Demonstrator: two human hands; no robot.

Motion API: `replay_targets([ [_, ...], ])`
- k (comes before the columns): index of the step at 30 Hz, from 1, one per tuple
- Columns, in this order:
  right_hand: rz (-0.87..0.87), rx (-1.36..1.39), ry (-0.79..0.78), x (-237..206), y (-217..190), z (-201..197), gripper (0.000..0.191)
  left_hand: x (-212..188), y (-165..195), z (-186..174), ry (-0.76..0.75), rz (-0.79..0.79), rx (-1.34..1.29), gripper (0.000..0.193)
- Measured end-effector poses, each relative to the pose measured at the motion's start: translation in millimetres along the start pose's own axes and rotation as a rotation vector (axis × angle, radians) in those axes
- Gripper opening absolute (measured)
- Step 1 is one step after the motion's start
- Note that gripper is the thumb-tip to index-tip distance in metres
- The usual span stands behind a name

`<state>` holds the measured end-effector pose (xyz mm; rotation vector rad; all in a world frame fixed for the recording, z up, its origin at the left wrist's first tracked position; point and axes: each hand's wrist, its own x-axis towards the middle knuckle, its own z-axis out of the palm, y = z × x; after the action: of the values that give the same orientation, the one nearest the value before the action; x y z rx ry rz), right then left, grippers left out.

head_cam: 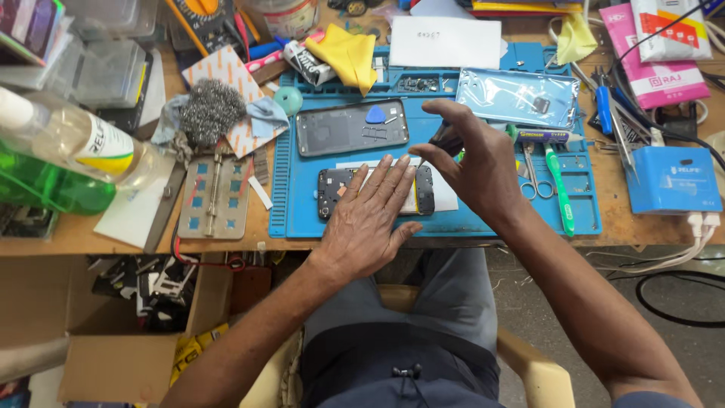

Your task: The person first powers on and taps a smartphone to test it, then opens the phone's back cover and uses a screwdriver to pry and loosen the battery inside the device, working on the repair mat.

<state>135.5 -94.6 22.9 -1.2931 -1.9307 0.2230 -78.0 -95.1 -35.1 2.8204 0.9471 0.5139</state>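
- Clear plastic bottle [68, 140]: lies on its side at the far left of the wooden bench, over a green bottle [53, 189].
- Steel wool ball [210, 109]: sits on a dotted card, behind a grey metal jig [215, 198].
- Blue work mat [302, 219]: covers the bench centre and carries the phone parts.
- Phone frame [351, 127]: dark, lies flat at the mat's upper left, a blue pick resting on it.
- Opened phone [330, 193]: lies on the mat's near edge, circuit side up, partly hidden under the left hand.
- Left hand [370, 219]: open, palm down, fingers spread flat on the opened phone and the white sheet beneath it.
- Right hand [476, 162]: raised just above the phone's right end, fingers curled about a small dark tool [445, 138]; how firm the grip is cannot be told.
- Blue back cover [517, 97]: lies in clear film at the mat's upper right.
- Scissors [535, 177] and green toothbrush [560, 189]: lie side by side, right of the right hand.
- Blue box unit [672, 180]: stands at the far right.
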Motion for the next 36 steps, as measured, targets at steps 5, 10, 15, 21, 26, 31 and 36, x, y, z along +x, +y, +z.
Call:
replay_targets([
  [5, 0.012, 0.123, -0.045, -3, 4, 4, 0.059, -1, 0, 0, -0.013, -0.017, -0.011, 0.079],
  [10, 0.074, 0.118, 0.100, -4, 19, 7, 0.061, -1, -1, -1, 0.015, 0.004, 0.012, 0.080],
  [15, 0.166, 0.539, 0.245, 8, 27, 25, 0.062, -18, -12, -19, 0.281, -0.075, -0.203, 0.063],
  [21, 0.108, 0.396, 0.154, 32, 20, 60, 0.063, -40, -44, -38, 0.712, -0.337, -0.466, 0.043],
  [26, 0.105, 0.335, 0.140, 39, 20, 68, 0.062, -45, -49, -33, 0.737, -0.370, -0.590, 0.040],
  [31, 0.097, 0.322, 0.123, 38, 20, 72, 0.061, -44, -49, -37, 0.714, -0.348, -0.588, 0.043],
  [36, 0.101, 0.414, 0.136, 34, 20, 69, 0.062, -44, -47, -41, 0.710, -0.347, -0.572, 0.043],
])
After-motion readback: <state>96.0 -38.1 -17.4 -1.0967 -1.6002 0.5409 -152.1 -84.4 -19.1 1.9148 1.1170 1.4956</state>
